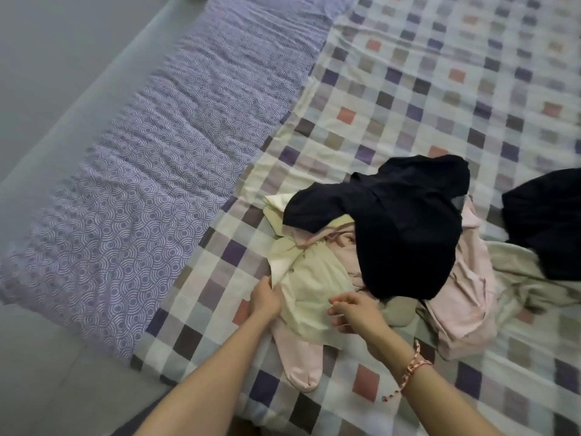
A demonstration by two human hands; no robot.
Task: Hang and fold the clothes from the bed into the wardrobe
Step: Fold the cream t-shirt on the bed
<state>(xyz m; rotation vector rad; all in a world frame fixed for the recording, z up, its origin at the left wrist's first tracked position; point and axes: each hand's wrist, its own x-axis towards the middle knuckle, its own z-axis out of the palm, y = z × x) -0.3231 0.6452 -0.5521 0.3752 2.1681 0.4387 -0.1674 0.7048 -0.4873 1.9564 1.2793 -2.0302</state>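
Spreading across a checked bedspread [408,89], a heap of clothes [342,240] waits unsorted. Nothing looks folded or hung, so the job seems barely begun, and no wardrobe is in view. A dark top [405,228] lies over a pink garment [465,309] and a pale yellow shirt [314,291]. The left hand [265,298] pinches the shirt's edge. The right hand [355,313] hovers at the shirt, fingers curled, grip unclear. A bracelet [415,369] circles that wrist.
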